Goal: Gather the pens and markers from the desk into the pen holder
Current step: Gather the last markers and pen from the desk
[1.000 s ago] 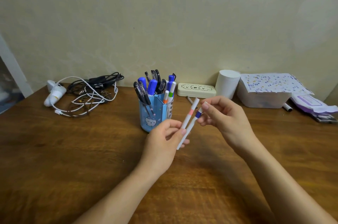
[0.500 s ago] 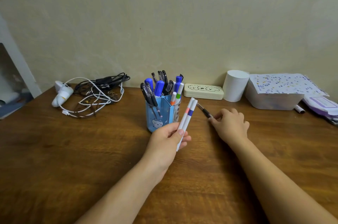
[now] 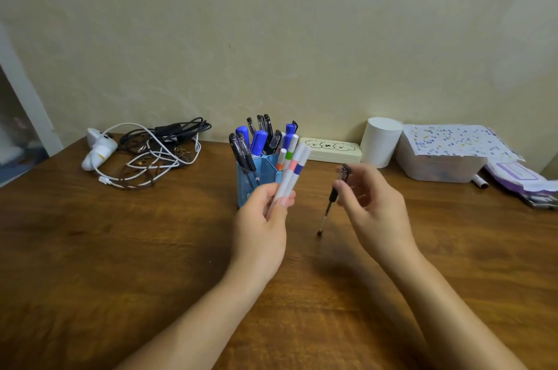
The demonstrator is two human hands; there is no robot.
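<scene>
Head view: desk (image 3: 120, 249) of dark brown wood with visible grain, seen from above and in front, backed by a pale wall.
Pen holder: blue translucent plastic pen holder (image 3: 259, 172), faceted with several compartments, standing upright at mid-desk, crowded with black pens and blue-capped markers; partly hidden behind the left hand.
Left hand: left hand (image 3: 261, 218) raised just in front of the holder, fingers curled and pinching two white markers (image 3: 293, 172) side by side, one with a pink band, one with a blue band, tops leaning toward the holder's rim.
Right hand: right hand (image 3: 373, 206) lifted above the desk to the right of the holder, fingertips pinching a slim dark pen (image 3: 330, 203) near its clipped top; the pen hangs almost upright, tip downward, slightly blurred.
Loose item: a white marker with a dark end (image 3: 479, 181) lies on the desk by the plastic tub.
Left surroundings: tangle of white and black cables (image 3: 157, 152) with a white charger (image 3: 98, 149).
Back row: cream case with cartoon faces (image 3: 330, 148), white cylinder (image 3: 381, 141), frosted plastic tub (image 3: 444, 164) under speckled paper (image 3: 459, 140), purple packet (image 3: 516, 173) at far right.
</scene>
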